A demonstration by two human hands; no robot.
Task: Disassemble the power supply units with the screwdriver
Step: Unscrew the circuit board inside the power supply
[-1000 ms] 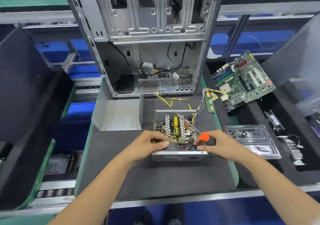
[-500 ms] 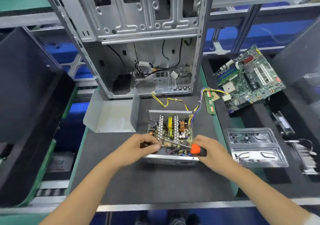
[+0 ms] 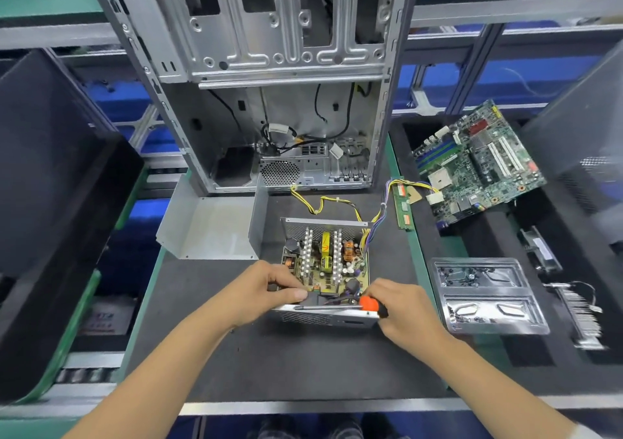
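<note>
An opened power supply unit [image 3: 325,263] sits on the black mat, its circuit board with heat sinks and coils exposed. Its removed metal cover [image 3: 209,227] lies to the left. My right hand [image 3: 401,307] grips the orange-and-black handle of a screwdriver [image 3: 369,304], whose shaft lies nearly flat along the unit's near edge, tip pointing left. My left hand [image 3: 263,290] has its fingers curled on the unit's near left corner, thumb close to the screwdriver tip. Yellow and coloured cables [image 3: 337,202] run from the unit to the back.
An empty computer case [image 3: 269,77] stands upright behind the unit. A motherboard [image 3: 475,158] lies at the right, a memory stick [image 3: 403,207] beside the mat. A clear plastic tray [image 3: 485,295] with screws sits right of my right hand. A heat sink [image 3: 580,317] lies further right.
The screwdriver has swung down from pointing into the board to lying nearly flat along the near edge. Both hands stay at the unit's near side.
</note>
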